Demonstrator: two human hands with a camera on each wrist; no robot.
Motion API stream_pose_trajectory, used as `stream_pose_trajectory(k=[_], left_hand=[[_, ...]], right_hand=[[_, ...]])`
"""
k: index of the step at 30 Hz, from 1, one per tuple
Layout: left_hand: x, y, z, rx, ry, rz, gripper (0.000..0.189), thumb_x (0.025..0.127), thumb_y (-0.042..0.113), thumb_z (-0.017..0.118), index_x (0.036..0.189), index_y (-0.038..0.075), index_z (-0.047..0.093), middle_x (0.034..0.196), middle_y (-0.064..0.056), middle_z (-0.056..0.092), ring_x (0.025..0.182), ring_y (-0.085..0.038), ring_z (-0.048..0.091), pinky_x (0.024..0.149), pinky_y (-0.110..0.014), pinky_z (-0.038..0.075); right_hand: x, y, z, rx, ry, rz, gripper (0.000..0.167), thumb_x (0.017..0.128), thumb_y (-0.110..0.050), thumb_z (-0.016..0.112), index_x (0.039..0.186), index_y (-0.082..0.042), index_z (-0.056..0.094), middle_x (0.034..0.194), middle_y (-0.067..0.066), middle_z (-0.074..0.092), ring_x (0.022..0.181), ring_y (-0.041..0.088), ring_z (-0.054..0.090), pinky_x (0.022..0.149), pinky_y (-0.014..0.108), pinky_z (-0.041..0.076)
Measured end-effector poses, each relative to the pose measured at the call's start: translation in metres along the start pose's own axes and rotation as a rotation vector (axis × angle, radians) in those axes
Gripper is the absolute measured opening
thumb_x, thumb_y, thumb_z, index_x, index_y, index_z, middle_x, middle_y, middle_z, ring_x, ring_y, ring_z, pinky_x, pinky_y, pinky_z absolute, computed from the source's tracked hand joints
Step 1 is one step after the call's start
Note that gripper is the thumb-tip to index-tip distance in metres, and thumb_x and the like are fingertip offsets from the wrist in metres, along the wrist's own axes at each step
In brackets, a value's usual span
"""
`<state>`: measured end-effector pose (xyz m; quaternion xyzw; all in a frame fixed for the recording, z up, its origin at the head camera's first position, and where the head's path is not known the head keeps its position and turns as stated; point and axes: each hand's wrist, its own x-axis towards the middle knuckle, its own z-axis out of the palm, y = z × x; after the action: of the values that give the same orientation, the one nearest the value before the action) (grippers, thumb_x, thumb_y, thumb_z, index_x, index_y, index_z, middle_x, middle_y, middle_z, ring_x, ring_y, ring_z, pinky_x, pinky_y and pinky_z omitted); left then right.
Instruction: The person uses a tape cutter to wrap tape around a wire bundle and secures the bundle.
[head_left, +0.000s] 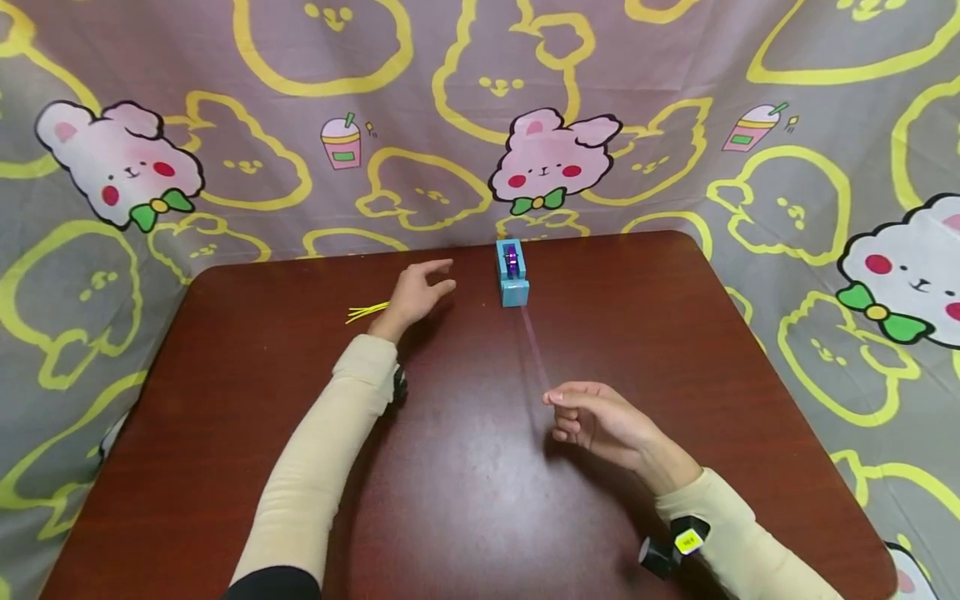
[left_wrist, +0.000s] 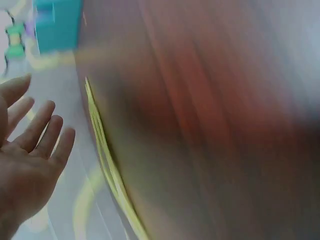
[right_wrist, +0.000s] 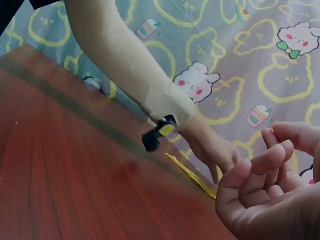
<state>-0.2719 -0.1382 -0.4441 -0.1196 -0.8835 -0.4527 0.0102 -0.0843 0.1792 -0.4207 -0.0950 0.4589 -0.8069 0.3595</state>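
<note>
A light-blue tape dispenser with a purple reel stands near the back of the table. From its front a strip of clear tape stretches toward me, held above the tabletop. My right hand pinches the free end between thumb and index finger, the other fingers curled in. To the left of the dispenser, and apart from it, my left hand has its fingers extended and holds nothing. In the left wrist view its fingers are spread. Thin yellow strips lie beside the left wrist, partly hidden by it.
The dark brown wooden table has rounded corners. A cartoon-print curtain hangs along its back and sides. Each wrist carries a small black camera.
</note>
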Motion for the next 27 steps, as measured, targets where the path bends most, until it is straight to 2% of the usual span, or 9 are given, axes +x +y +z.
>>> stream_pose_trajectory(k=[3, 5, 9, 12, 15, 20, 27], left_hand=[[-0.011, -0.022, -0.035, 0.153, -0.018, -0.052, 0.05, 0.098, 0.012, 0.067, 0.144, 0.0, 0.053, 0.142, -0.02, 0.055, 0.135, -0.035, 0.046, 0.109, -0.047, 0.036], [-0.018, -0.036, -0.054, 0.226, -0.023, -0.094, 0.053, 0.097, 0.013, 0.068, 0.145, 0.0, 0.05, 0.145, -0.02, 0.051, 0.139, -0.036, 0.04, 0.112, -0.049, 0.032], [-0.028, -0.057, -0.076, 0.309, -0.058, -0.167, 0.062, 0.096, 0.017, 0.071, 0.149, -0.001, 0.044, 0.15, -0.024, 0.044, 0.141, -0.04, 0.034, 0.113, -0.053, 0.029], [-0.033, -0.067, -0.082, 0.326, -0.084, -0.199, 0.066, 0.095, 0.019, 0.072, 0.15, -0.002, 0.042, 0.15, -0.025, 0.042, 0.141, -0.042, 0.033, 0.113, -0.053, 0.03], [-0.034, -0.073, -0.082, 0.31, -0.081, -0.211, 0.068, 0.094, 0.018, 0.073, 0.151, -0.002, 0.041, 0.146, -0.024, 0.045, 0.138, -0.041, 0.037, 0.112, -0.053, 0.031], [-0.035, -0.077, -0.079, 0.248, -0.064, -0.187, 0.069, 0.091, 0.015, 0.076, 0.149, -0.002, 0.044, 0.134, -0.022, 0.053, 0.129, -0.04, 0.045, 0.107, -0.051, 0.036], [-0.035, -0.081, -0.078, 0.21, -0.074, -0.18, 0.066, 0.091, 0.013, 0.076, 0.148, -0.002, 0.046, 0.128, -0.02, 0.053, 0.123, -0.038, 0.047, 0.103, -0.051, 0.04]], right_hand=[[0.0, 0.0, 0.002, 0.019, 0.017, 0.015, 0.03, 0.105, -0.004, 0.048, 0.098, -0.01, 0.077, 0.069, -0.004, 0.047, 0.062, 0.011, 0.041, 0.067, 0.027, 0.042], [0.0, 0.0, 0.003, 0.018, 0.022, 0.022, 0.029, 0.105, -0.005, 0.049, 0.098, -0.01, 0.077, 0.069, -0.004, 0.047, 0.062, 0.01, 0.041, 0.067, 0.027, 0.043], [0.0, 0.0, 0.003, -0.004, 0.031, 0.029, 0.029, 0.105, -0.006, 0.05, 0.098, -0.011, 0.077, 0.068, -0.004, 0.046, 0.061, 0.01, 0.042, 0.067, 0.026, 0.044], [0.0, 0.001, 0.003, -0.022, 0.034, 0.036, 0.029, 0.105, -0.007, 0.049, 0.096, -0.012, 0.077, 0.068, -0.004, 0.047, 0.061, 0.009, 0.044, 0.067, 0.026, 0.045], [0.0, 0.0, 0.002, -0.038, 0.036, 0.045, 0.03, 0.105, -0.007, 0.049, 0.095, -0.012, 0.077, 0.067, -0.004, 0.047, 0.061, 0.009, 0.045, 0.067, 0.026, 0.045], [0.0, 0.001, 0.0, -0.05, 0.034, 0.049, 0.028, 0.105, -0.007, 0.051, 0.095, -0.012, 0.077, 0.066, -0.004, 0.048, 0.062, 0.01, 0.046, 0.068, 0.026, 0.045], [0.001, 0.002, -0.001, -0.061, 0.019, 0.036, 0.027, 0.105, -0.008, 0.051, 0.096, -0.012, 0.077, 0.067, -0.005, 0.049, 0.063, 0.009, 0.047, 0.068, 0.026, 0.046]])
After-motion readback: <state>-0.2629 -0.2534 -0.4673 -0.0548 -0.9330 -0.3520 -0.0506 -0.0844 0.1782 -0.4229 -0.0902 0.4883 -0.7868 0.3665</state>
